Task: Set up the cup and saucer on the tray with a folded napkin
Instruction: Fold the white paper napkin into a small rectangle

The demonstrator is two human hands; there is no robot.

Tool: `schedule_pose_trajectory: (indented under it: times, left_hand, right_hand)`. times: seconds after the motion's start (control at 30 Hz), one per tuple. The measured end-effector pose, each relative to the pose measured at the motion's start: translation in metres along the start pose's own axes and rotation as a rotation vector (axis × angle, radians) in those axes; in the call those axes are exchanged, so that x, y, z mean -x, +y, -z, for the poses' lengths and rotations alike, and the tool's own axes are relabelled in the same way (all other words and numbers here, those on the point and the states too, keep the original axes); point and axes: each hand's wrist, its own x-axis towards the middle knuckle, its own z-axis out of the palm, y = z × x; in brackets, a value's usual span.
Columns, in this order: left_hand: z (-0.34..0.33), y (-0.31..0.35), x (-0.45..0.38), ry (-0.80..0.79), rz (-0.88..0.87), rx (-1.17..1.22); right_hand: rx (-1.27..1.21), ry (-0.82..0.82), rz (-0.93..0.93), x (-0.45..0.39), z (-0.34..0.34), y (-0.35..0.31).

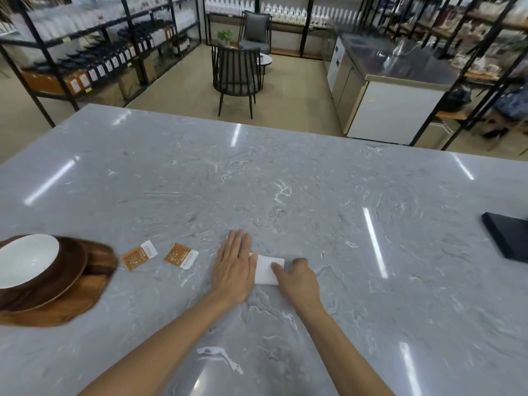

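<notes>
A white folded napkin [267, 270] lies flat on the grey marble counter, near the front middle. My left hand [235, 267] rests palm down on its left part, fingers together and stretched out. My right hand [298, 278] presses the napkin's right edge with an extended finger, the other fingers curled. At the far left a wooden tray [61, 305] carries a dark brown saucer [68, 267] with a white cup [27, 260] on it, both partly cut off by the frame edge.
Two small orange sachets [140, 255] [180, 255] lie on the counter between the tray and my left hand. A dark flat slab [507, 238] sits at the right edge. Beyond the counter stand chairs, shelves and a steel cabinet.
</notes>
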Motion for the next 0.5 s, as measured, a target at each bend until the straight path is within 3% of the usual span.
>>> schedule_pose_trajectory:
  times: [0.2,0.5]
  left_hand:
    - [-0.001,-0.002,0.007,0.033,0.066,0.019]
    - [0.006,0.0,0.02,0.099,0.129,0.152]
  right_hand:
    - [-0.321,0.015,-0.062,0.008,-0.002,-0.012]
    - [-0.589,-0.05,-0.048,0.025,0.005,-0.028]
